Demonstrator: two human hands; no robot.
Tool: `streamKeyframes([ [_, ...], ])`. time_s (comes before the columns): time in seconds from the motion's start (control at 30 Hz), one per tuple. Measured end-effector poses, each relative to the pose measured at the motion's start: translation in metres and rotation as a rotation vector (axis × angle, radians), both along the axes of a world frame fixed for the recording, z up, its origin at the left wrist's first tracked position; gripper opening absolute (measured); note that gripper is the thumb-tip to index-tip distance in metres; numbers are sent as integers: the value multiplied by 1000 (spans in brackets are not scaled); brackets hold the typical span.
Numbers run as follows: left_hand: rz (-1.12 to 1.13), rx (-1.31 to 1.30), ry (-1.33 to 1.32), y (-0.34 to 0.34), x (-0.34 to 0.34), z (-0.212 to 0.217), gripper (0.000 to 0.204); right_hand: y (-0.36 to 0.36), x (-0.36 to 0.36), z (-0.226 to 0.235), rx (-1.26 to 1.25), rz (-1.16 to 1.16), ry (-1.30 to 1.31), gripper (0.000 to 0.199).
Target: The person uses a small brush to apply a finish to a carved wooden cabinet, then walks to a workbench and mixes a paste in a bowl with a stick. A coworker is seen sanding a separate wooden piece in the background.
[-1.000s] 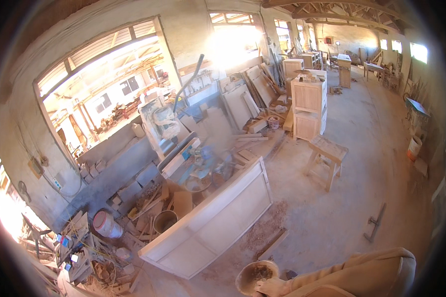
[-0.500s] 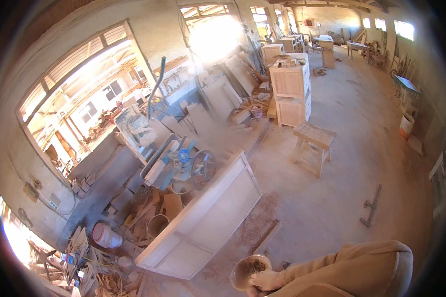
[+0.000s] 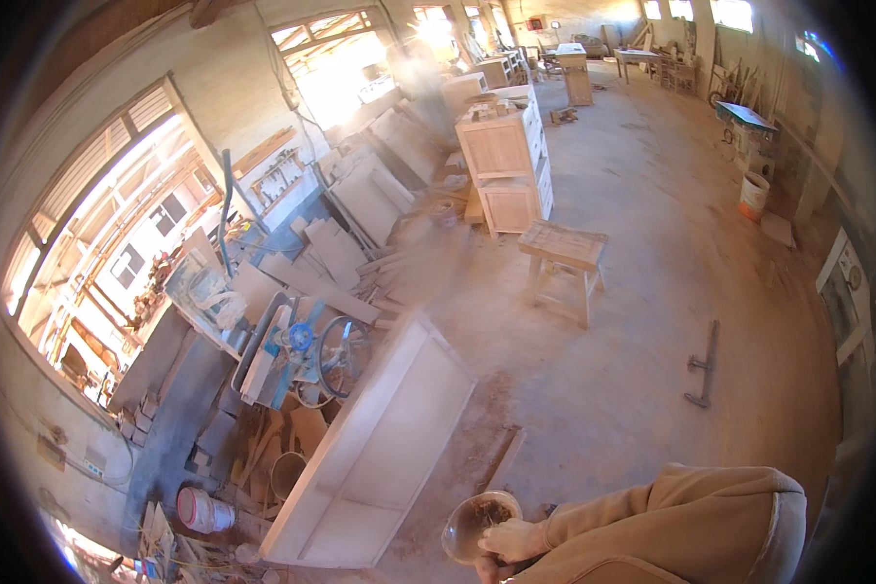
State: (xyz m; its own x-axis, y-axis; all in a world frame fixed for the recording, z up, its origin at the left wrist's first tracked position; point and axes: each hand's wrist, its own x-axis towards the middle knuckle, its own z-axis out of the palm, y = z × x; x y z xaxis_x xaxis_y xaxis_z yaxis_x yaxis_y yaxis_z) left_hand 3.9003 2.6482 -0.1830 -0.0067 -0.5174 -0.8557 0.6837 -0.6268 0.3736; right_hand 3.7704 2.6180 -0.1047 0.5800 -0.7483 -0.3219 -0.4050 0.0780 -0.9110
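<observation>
Bowl (image 3: 460, 533), brown bits (image 3: 495, 507) inside, right hand (image 3: 516, 539) over it

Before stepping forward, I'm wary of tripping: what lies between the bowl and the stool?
In the head view, a wooden strip lies on the floor between the bowl and the stool.

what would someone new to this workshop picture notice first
Probably the big pale panel slanting across the lower middle, and the glaring window at upper left. Next, perhaps, the right hand at a round container near the bottom edge.
</observation>
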Motion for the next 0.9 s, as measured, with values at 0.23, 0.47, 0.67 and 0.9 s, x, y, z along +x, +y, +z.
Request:
streamKeyframes([
  [0.23,-49,0,0,-12,-17,-1,31,-17,-24,25,-61,140,222,31],
  [0.47,-78,-3,18,-24,-36,2,31,-25,-51,73,-391,48,224,19],
  [0.67,-82,-24,15,-29,-38,-5,30,-31,-63,81,-300,78,299,19],
  [0.9,35,-20,58,-25,-36,-12,30,-40,-62,93,-270,160,260,23],
])
